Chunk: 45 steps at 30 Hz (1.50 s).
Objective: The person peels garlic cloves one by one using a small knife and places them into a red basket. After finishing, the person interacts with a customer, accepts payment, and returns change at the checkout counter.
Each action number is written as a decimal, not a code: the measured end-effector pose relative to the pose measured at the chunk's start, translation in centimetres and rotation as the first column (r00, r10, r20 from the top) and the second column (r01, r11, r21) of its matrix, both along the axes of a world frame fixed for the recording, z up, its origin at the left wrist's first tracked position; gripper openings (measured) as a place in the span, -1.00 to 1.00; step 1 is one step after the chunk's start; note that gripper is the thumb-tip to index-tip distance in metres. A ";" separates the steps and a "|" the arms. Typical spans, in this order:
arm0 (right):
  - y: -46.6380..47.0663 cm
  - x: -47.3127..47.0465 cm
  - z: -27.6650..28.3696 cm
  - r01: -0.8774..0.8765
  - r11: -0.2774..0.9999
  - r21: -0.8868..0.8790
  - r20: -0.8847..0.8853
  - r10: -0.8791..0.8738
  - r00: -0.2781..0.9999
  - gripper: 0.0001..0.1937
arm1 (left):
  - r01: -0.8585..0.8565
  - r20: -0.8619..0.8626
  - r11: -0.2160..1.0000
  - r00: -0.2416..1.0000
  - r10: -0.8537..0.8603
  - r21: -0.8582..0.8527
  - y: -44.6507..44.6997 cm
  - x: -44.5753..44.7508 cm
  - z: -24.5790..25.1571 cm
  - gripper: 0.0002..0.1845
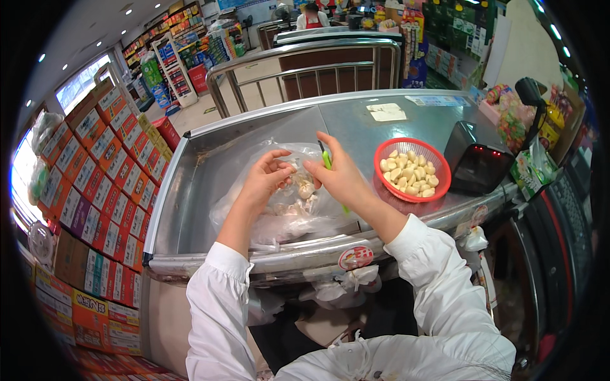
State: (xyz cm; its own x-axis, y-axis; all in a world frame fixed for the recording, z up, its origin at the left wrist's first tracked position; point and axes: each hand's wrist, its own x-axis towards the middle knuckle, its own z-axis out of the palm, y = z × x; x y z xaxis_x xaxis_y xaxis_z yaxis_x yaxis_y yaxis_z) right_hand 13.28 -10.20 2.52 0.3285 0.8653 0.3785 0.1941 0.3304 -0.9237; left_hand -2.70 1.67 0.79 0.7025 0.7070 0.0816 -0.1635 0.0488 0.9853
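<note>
My left hand (268,177) hovers over a clear plastic bag (228,202), fingers curled and thumb near the fingertips. Whether a small piece of garlic sits in that pinch is not clear. A slim bright green knife (326,159), its tip dark, lies in the grip of my right hand (339,174), whose index finger points up. Between and below the hands, garlic bulbs (306,190) and loose papery skins (286,209) rest on the spread bag. To the right of my right hand stands a red plastic colander (445,166) holding many peeled garlic cloves (409,174).
The metal checkout counter (348,128) has a raised rim along its left side. A black scanner (481,159) stands right of the colander, near packaged sweets (514,121). Stacked cartons (102,176) rise at left. Behind a steel railing (305,71) is a person (312,18).
</note>
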 end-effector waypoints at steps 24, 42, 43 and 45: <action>1.1 1.1 -1.2 0.198 0.970 0.139 0.514 -0.242 0.823 -0.70 | -0.107 0.003 0.993 0.994 0.108 -0.041 0.0 0.2 0.1 -0.78; 1.8 1.1 -2.3 0.173 0.981 0.091 0.716 -0.185 0.673 -0.64 | 0.073 0.001 0.996 0.997 -0.073 0.051 -0.5 0.8 -0.4 -0.79; 1.8 1.2 -2.3 0.165 0.981 0.098 0.705 -0.185 0.685 -0.64 | 0.083 0.015 0.995 0.996 -0.084 0.053 -0.6 0.8 -0.4 -0.80; 1.7 1.3 -2.3 0.148 0.984 0.102 0.682 -0.178 0.709 -0.64 | 0.095 0.039 0.995 0.995 -0.096 0.030 -0.6 0.8 -0.3 -0.82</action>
